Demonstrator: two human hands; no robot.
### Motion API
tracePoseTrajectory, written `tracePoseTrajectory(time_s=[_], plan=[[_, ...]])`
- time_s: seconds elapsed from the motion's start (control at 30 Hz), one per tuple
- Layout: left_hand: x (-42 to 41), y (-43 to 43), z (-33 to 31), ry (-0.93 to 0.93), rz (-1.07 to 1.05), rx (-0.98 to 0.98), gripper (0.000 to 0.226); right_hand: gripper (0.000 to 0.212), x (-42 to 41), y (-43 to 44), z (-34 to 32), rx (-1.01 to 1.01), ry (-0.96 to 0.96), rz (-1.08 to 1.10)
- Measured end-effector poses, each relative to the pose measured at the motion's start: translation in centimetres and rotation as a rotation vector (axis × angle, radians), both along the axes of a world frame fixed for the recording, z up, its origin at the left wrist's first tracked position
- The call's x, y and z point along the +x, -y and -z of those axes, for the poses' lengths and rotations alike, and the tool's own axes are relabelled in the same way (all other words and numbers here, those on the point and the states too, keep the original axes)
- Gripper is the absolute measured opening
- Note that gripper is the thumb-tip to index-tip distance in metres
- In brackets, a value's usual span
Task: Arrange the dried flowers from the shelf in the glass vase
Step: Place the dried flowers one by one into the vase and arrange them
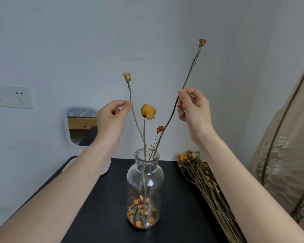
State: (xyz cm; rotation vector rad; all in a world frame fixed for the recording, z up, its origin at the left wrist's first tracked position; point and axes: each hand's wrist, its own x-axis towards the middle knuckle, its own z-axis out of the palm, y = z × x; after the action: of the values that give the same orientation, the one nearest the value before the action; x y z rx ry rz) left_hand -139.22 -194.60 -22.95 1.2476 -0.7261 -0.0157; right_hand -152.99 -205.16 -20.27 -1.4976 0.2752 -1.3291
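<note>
A bundle of dried flowers (pixel 205 181) lies along the black tabletop's (pixel 102 216) right edge, with a mirror (pixel 81 127) behind its back-left corner. The glass vase (pixel 145 181) stands mid-tabletop holding 4 stems. Your left hand (pixel 111 116) pinches the pale bud's stem (pixel 130 93), and your right hand (pixel 191 106) pinches the tallest stem (pixel 189 72), both raised above the vase.

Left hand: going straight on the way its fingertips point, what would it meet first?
Probably the large yellow bloom in the glass vase. The left hand pinches a thin stem and points toward it; depth is unclear, so it might pass in front.
</note>
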Motion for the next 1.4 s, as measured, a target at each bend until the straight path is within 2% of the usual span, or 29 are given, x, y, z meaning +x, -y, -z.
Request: tracePoseTrajectory(time_s=[0.23,0.43,0.6,0.87,1.0,1.13,1.27,1.4], plan=[[0.5,0.4,2.9,0.072,-0.022,0.063,0.012,0.014,0.7,0.3,2.2,0.023,-0.074,-0.018],[0.3,0.3,5.8,0.136,-0.031,0.146,0.007,0.013,0.8,0.0,5.2,-0.001,-0.255,-0.037],[0.0,-0.5,7.3,0.254,-0.044,0.266,0.017,0.010,0.5,-0.4,7.4,-0.081,-0.409,-0.041],[-0.7,-1.0,8.4,0.331,-0.059,0.432,0.008,0.009,0.6,-0.3,9.2,-0.212,-0.628,0.007],[-1.1,-1.3,8.4,0.319,-0.082,0.447,0.009,0.007,0.5,-0.3,9.6,-0.195,-0.634,-0.001],[-1.9,-2.2,8.9,0.318,-0.088,0.369,0.013,0.010,0.1,-0.2,9.8,-0.179,-0.617,0.004],[-4.4,-3.5,10.5,0.369,-0.012,0.295,0.015,0.009,-0.7,0.1,10.6,-0.170,-0.630,0.006],[-8.2,-3.8,13.8,0.363,0.223,0.362,0.015,0.006,-2.8,1.1,12.3,-0.117,-0.662,0.033]])
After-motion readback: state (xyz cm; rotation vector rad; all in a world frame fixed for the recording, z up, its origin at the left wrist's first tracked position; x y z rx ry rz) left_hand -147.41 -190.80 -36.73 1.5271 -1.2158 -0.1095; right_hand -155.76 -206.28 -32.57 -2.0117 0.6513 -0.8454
